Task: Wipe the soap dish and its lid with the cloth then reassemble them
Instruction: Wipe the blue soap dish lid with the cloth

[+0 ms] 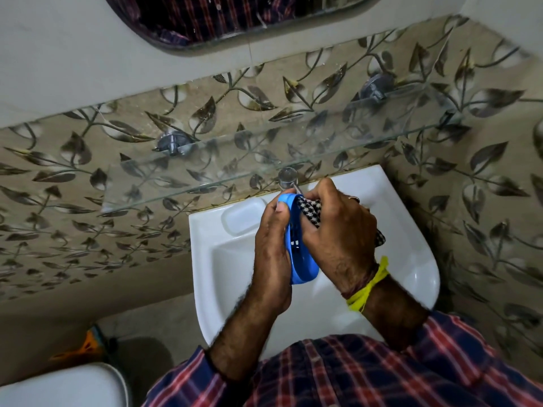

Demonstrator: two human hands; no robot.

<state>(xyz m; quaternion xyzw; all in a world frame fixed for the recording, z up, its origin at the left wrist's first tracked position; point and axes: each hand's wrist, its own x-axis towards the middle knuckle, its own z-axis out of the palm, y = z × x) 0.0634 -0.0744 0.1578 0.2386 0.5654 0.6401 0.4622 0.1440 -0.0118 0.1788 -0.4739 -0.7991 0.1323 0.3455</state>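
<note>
Over the white basin [411, 259], my left hand [271, 251] grips a blue oval soap dish part [304, 265], held on edge with its slotted inside facing right. My right hand [338, 233] holds a black-and-white checked cloth [310, 211] bunched in its fingers and presses it against the inside of the blue part. A corner of the cloth hangs out past the right hand at the right. I cannot tell whether the blue part is the dish or the lid; no second blue part is visible.
A glass shelf [205, 171] on two metal brackets juts from the leaf-patterned wall just above the basin. A clear tap knob [288, 177] stands behind my hands. A moulded soap recess [239, 220] lies at the basin's back left. A toilet lid [58, 386] sits at lower left.
</note>
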